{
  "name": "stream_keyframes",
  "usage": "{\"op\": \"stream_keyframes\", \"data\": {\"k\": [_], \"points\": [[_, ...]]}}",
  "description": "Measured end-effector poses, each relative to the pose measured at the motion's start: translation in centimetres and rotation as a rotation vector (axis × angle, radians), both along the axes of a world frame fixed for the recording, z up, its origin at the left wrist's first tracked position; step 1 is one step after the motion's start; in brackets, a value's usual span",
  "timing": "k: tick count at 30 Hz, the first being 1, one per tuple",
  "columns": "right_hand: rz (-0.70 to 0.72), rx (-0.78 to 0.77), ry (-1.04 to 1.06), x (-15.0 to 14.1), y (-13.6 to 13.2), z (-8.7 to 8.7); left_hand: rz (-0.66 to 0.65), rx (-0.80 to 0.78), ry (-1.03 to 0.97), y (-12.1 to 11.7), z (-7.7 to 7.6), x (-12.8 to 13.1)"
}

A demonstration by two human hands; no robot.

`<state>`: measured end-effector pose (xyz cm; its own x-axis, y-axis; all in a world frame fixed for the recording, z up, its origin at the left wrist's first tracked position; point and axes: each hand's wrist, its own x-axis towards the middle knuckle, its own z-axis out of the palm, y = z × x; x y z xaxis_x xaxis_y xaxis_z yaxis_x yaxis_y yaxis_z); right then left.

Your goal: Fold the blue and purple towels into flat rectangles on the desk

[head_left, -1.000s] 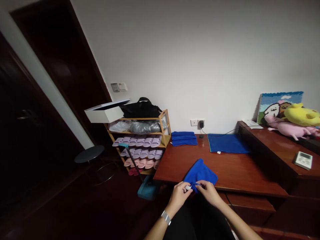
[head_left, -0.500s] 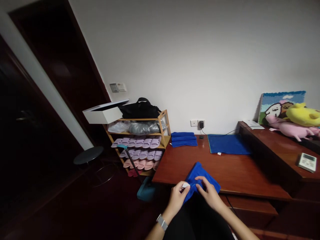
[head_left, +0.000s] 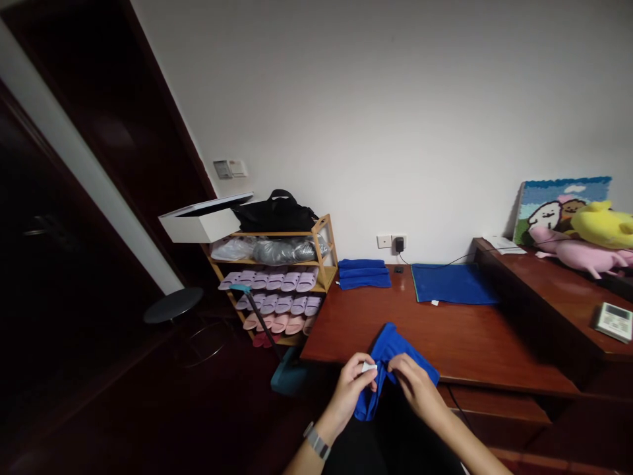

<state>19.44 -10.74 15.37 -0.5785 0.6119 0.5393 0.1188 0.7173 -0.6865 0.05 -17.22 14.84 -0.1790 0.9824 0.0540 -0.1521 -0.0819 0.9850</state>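
Note:
A blue cloth lies partly on the near edge of the table, and part of it hangs down over that edge. My left hand pinches it at its left side, where a small white tag shows between thumb and fingers. My right hand is closed on the cloth's middle, fingers bent inward; the fingertips are partly hidden in the fabric. A watch with a metal band is on my left wrist. Farther back rest a folded blue cloth and a flat blue cloth with its own white tag.
A rack of slippers stands left of the table, with a black bag and a white box on top. A round stool is farther left. Plush toys and a white device sit on the raised surface at right. A cord crosses behind.
The lower left part of the blue cloth has dropped and hangs lower between my hands. My right hand's fingers have curled in more. The view has shifted slightly.

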Motion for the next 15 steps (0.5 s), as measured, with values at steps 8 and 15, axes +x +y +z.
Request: {"op": "stream_keyframes", "data": {"k": [8,15], "points": [[0.031,-0.060,-0.096,0.2,-0.3,1.0,0.039,-0.027,-0.003,-0.1,-0.2,-0.1],[-0.019,-0.010,-0.095,0.2,-0.4,1.3,0.116,-0.040,0.142,-0.1,0.0,-0.2]]}}
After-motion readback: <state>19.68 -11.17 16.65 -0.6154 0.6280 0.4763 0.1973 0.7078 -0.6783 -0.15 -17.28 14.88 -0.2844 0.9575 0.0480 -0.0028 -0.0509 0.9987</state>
